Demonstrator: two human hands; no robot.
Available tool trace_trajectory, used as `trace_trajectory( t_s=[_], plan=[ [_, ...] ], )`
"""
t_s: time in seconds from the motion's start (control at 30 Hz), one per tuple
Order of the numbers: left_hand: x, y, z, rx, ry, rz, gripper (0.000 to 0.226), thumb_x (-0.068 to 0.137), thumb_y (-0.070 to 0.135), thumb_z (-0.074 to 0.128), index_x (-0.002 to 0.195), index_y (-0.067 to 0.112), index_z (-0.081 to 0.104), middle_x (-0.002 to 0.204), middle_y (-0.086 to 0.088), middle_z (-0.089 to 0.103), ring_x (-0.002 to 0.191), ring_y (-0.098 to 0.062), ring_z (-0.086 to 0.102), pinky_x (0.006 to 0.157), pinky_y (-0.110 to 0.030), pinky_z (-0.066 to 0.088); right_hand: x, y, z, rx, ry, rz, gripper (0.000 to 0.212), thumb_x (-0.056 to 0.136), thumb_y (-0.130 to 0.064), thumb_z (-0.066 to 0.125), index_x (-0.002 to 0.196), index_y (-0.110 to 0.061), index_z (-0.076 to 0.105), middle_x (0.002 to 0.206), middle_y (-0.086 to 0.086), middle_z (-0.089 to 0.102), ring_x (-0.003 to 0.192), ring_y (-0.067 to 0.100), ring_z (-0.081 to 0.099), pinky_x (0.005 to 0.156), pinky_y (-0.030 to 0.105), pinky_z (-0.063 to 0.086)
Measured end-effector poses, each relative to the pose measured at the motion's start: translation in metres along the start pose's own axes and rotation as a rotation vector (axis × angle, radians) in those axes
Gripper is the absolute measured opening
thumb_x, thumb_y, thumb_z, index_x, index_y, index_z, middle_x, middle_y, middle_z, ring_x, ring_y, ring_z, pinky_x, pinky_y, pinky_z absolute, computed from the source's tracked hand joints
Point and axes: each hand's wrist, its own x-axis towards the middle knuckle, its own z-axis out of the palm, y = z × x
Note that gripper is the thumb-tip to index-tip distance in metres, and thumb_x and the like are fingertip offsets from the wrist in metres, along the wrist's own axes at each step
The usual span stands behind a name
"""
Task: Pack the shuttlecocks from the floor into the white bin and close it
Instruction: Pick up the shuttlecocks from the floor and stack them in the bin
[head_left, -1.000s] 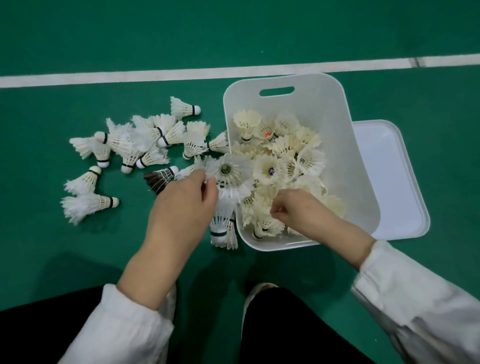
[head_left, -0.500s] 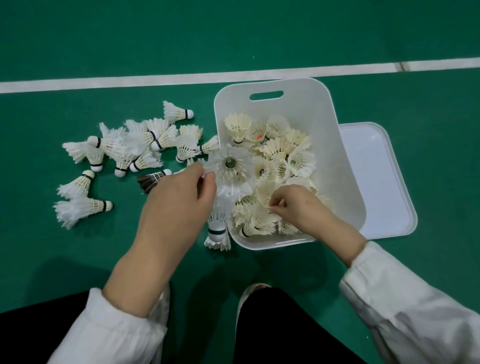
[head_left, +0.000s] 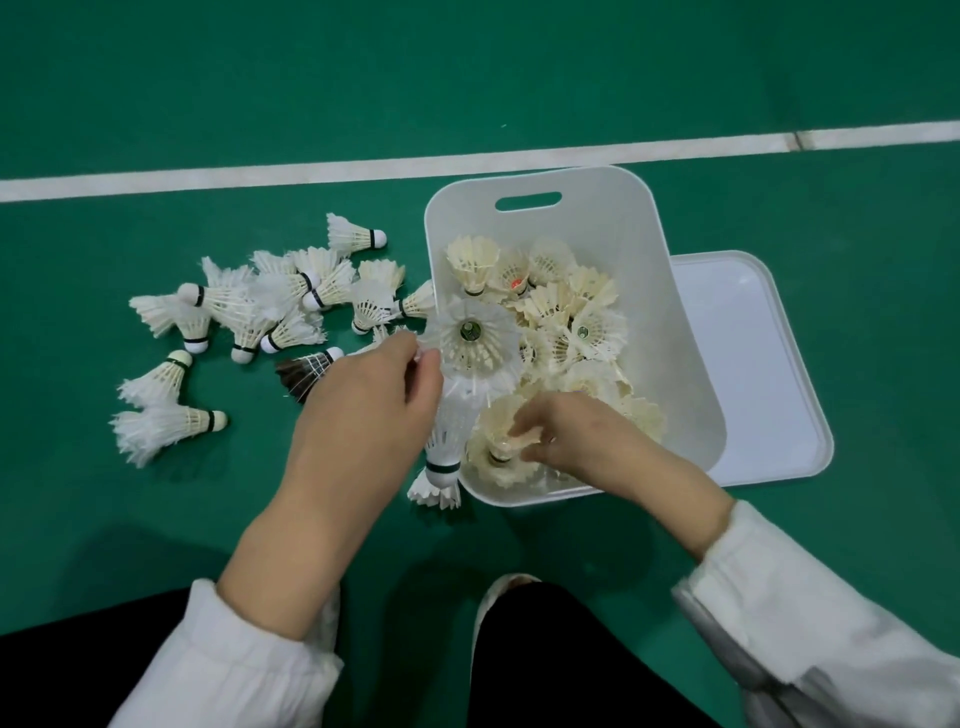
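Note:
A white bin with a handle slot stands on the green floor, holding several cream shuttlecocks. My left hand pinches the feather rim of a white shuttlecock at the bin's left edge; it tops a nested stack hanging down outside the bin wall. My right hand is inside the bin's near end, fingers closed on a cream shuttlecock. Several white shuttlecocks lie scattered on the floor to the left, one dark-feathered.
The bin's white lid lies flat on the floor, right of the bin and partly under it. A white court line runs across behind. My black-trousered knees and a shoe tip are at the bottom.
My right hand has lifted a cream shuttlecock slightly at the bin's near end. My left hand stays pinched on the white shuttlecock's rim, nudged a little toward the bin.

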Motion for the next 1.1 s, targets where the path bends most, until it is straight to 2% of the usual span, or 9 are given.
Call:
trace_trajectory(
  t_s=[0.17, 0.3, 0.47, 0.53, 0.6, 0.7, 0.87, 0.97, 1.1],
  plan=[
    [0.004, 0.014, -0.001, -0.019, 0.005, 0.017, 0.039, 0.094, 0.029, 0.044, 0.058, 0.019, 0.033, 0.049, 0.0, 0.04, 0.046, -0.018, 0.037, 0.047, -0.033, 0.027, -0.046, -0.013, -0.056, 0.427, 0.583, -0.273, 0.036, 0.083, -0.007, 0.066, 0.11, -0.03, 0.057, 0.113, -0.017, 0.051, 0.077, 0.011, 0.057, 0.071, 0.015, 0.047],
    [0.013, 0.03, 0.009, -0.046, -0.043, 0.035, 0.037, 0.095, 0.029, 0.042, 0.059, 0.02, 0.034, 0.053, -0.001, 0.043, 0.048, -0.017, 0.037, 0.045, -0.032, 0.026, -0.048, -0.016, -0.062, 0.229, 0.508, -0.414, 0.056, 0.079, 0.007, 0.061, 0.124, -0.023, 0.05, 0.126, -0.018, 0.041, 0.079, 0.011, 0.055, 0.07, 0.014, 0.045],
    [0.024, 0.037, 0.02, -0.072, -0.057, 0.032, 0.038, 0.094, 0.026, 0.042, 0.058, 0.02, 0.034, 0.051, -0.001, 0.043, 0.046, -0.015, 0.038, 0.044, -0.029, 0.025, -0.048, -0.005, -0.063, 0.279, 0.646, -0.438, 0.066, 0.075, 0.008, 0.063, 0.123, -0.029, 0.037, 0.137, -0.007, 0.033, 0.077, 0.009, 0.055, 0.063, 0.019, 0.045],
    [0.027, 0.04, 0.025, -0.055, -0.063, 0.039, 0.035, 0.094, 0.026, 0.043, 0.061, 0.019, 0.038, 0.052, 0.001, 0.044, 0.048, -0.015, 0.04, 0.044, -0.028, 0.027, -0.049, -0.001, -0.059, 0.114, 0.675, -0.477, 0.051, 0.078, 0.002, 0.063, 0.117, -0.026, 0.043, 0.136, -0.006, 0.031, 0.077, 0.007, 0.052, 0.061, 0.024, 0.048],
    [0.03, 0.042, 0.03, -0.035, -0.073, 0.043, 0.035, 0.095, 0.028, 0.042, 0.062, 0.018, 0.039, 0.053, 0.0, 0.045, 0.048, -0.015, 0.041, 0.044, -0.028, 0.028, -0.049, 0.004, -0.056, -0.096, 0.674, -0.479, 0.017, 0.085, -0.015, 0.056, 0.101, -0.021, 0.053, 0.134, -0.005, 0.033, 0.079, 0.011, 0.052, 0.053, 0.037, 0.051],
    [0.03, 0.042, 0.034, -0.082, -0.117, 0.056, 0.036, 0.095, 0.035, 0.041, 0.067, 0.015, 0.047, 0.058, -0.004, 0.053, 0.053, -0.02, 0.048, 0.05, -0.032, 0.035, -0.046, 0.017, -0.057, -0.237, 0.686, -0.393, 0.013, 0.087, -0.028, 0.054, 0.086, -0.017, 0.062, 0.126, 0.001, 0.046, 0.074, 0.015, 0.056, 0.045, 0.035, 0.049],
    [0.026, 0.034, 0.026, -0.127, -0.254, 0.085, 0.033, 0.086, 0.051, 0.049, 0.094, 0.02, 0.057, 0.082, 0.008, 0.057, 0.072, -0.006, 0.052, 0.062, -0.021, 0.039, -0.047, 0.041, -0.063, -0.261, 0.684, -0.179, 0.01, 0.085, -0.023, 0.064, 0.078, -0.016, 0.065, 0.131, -0.005, 0.053, 0.076, 0.017, 0.062, 0.051, 0.03, 0.047],
    [0.025, 0.018, 0.021, -0.077, -0.243, 0.12, 0.034, 0.079, 0.038, 0.066, 0.107, 0.02, 0.059, 0.098, 0.008, 0.051, 0.085, -0.005, 0.049, 0.075, -0.02, 0.036, -0.046, 0.048, -0.058, -0.29, 0.599, -0.111, 0.012, 0.085, -0.023, 0.064, 0.077, -0.015, 0.067, 0.137, -0.011, 0.05, 0.085, 0.019, 0.064, 0.057, 0.024, 0.039],
    [0.023, 0.005, 0.019, -0.025, -0.125, 0.161, 0.019, 0.081, 0.017, 0.068, 0.1, 0.011, 0.066, 0.092, 0.005, 0.052, 0.08, -0.007, 0.048, 0.071, -0.014, 0.031, -0.03, 0.049, -0.041, -0.319, 0.448, -0.038, 0.017, 0.09, -0.022, 0.055, 0.087, -0.011, 0.068, 0.143, -0.009, 0.041, 0.101, 0.023, 0.06, 0.067, 0.03, 0.044]
  ],
)
